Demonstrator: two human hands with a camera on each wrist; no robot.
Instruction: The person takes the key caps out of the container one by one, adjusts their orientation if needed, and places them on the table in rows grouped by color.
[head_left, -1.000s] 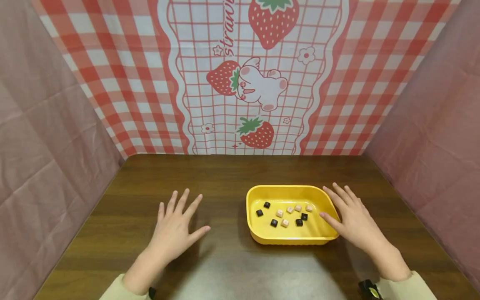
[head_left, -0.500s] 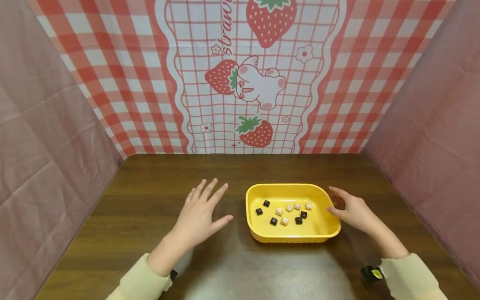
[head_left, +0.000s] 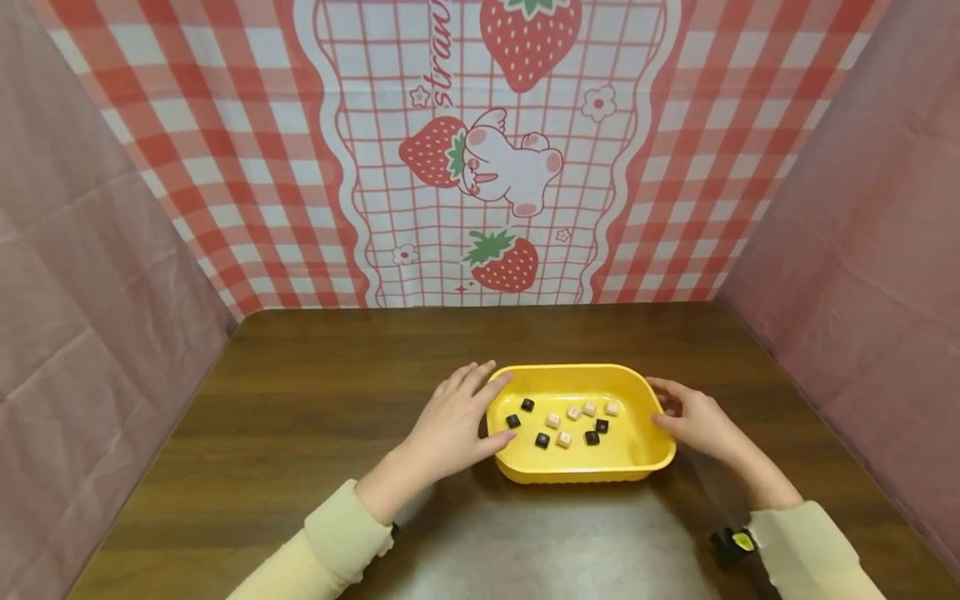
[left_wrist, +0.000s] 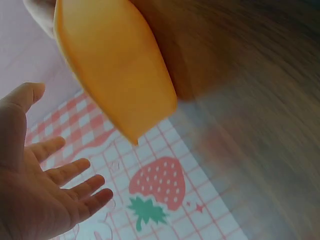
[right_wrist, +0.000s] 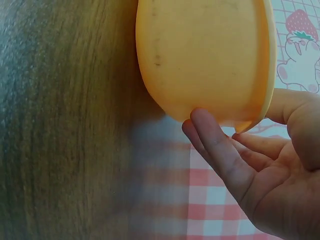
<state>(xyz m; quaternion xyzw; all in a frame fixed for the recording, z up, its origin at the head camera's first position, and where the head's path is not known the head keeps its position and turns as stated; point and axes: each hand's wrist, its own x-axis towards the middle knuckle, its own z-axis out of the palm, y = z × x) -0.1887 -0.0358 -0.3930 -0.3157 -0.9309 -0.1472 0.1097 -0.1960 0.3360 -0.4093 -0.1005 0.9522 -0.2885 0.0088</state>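
A yellow plastic basin (head_left: 581, 476) stands on the wooden table, holding several small black keycap-like pieces (head_left: 542, 440) and several pale ones (head_left: 564, 439). At its right end my right hand (head_left: 701, 425) grips the rim, thumb over the inner side and fingers against the outside wall, as the right wrist view of the hand (right_wrist: 270, 180) also shows. My left hand (head_left: 453, 425) is at the basin's left end, fingers spread and the thumb by the rim. In the left wrist view a gap shows between that hand (left_wrist: 45, 195) and the basin (left_wrist: 115, 65).
The dark wooden table (head_left: 300, 358) reaches back to a red-and-white checked cloth (head_left: 285, 167) with strawberries and a cartoon animal. Pink curtains (head_left: 90, 292) hang at both sides. A dark wrist device (head_left: 731, 543) sits by the right cuff.
My left hand has moved right, from the table to the basin's left end. My right hand has lowered and closed on the right rim. The pieces stay in place inside.
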